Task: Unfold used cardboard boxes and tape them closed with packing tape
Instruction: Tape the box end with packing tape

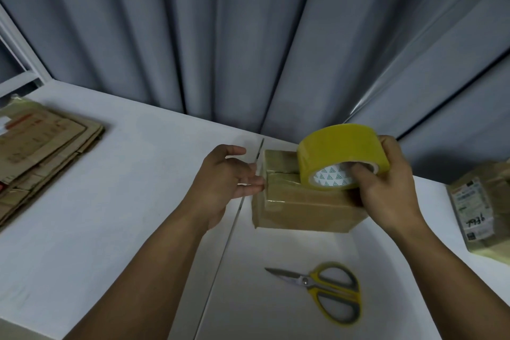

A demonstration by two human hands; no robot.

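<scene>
- Two bare forearms reach in from the bottom edge, over a white table point(110, 229) that has a narrow seam running between them.
- Scissors point(328, 290) with yellow and grey handles lie flat on the table below the box, blades closed and pointing left, touched by neither hand.
- Left hand point(226, 174): the fingers are nearly straight and held together, with the thumb lifted apart. The fingertips touch the left end of the cardboard box point(303, 207), level with its top seam. It grasps nothing.
- Right hand point(392, 188): it grips the yellow tape roll point(336, 146), thumb hooked into the printed white core and the other fingers wrapped over the far outer side.
- The tape roll stands on its edge on top of the box, towards the right end and tilted slightly.
- The cardboard box sits on the table between the hands with its flaps down. Its top and front look glossy, and the seam gap shows left of the roll.
- Flattened cardboard boxes point(41, 152) lie stacked at the far left of the table.
- A taped parcel point(480, 201) with a printed label sits at the right edge.
- Grey pleated curtain point(248, 36) hangs behind the table.
</scene>
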